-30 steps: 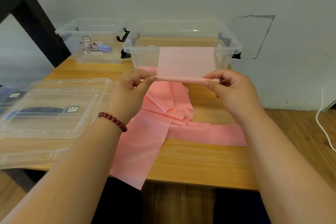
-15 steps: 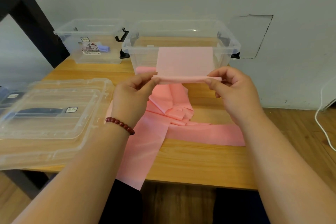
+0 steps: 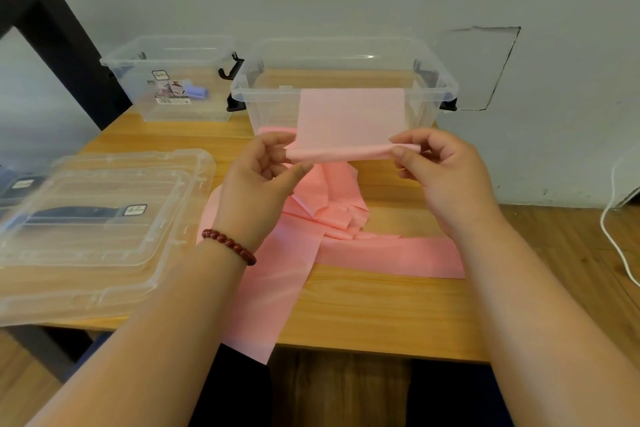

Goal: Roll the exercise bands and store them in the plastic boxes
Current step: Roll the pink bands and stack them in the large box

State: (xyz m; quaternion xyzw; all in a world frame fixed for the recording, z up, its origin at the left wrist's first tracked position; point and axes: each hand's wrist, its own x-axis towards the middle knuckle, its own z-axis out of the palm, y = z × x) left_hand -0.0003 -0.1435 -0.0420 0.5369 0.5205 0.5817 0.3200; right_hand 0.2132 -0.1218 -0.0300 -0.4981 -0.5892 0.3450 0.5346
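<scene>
A long pink exercise band [image 3: 349, 114] is held up above the wooden table [image 3: 381, 308], its end curled into a thin roll. My left hand [image 3: 258, 184] pinches the roll's left end and my right hand [image 3: 443, 173] pinches its right end. The rest of the band lies crumpled on the table and hangs over the front edge. Behind the band stands a clear plastic box [image 3: 343, 59], open and with nothing visible inside. A second clear box [image 3: 169, 55] at the back left holds a rolled purple band [image 3: 197, 91].
Two clear lids [image 3: 104, 218] lie stacked at the table's left. A black frame post [image 3: 62, 45] rises at the far left. A white cable [image 3: 613, 236] runs along the floor at the right, by the wall.
The roll at the band's end has grown slightly thicker as both hands turned it. The hands stayed at about the same height in front of the box.
</scene>
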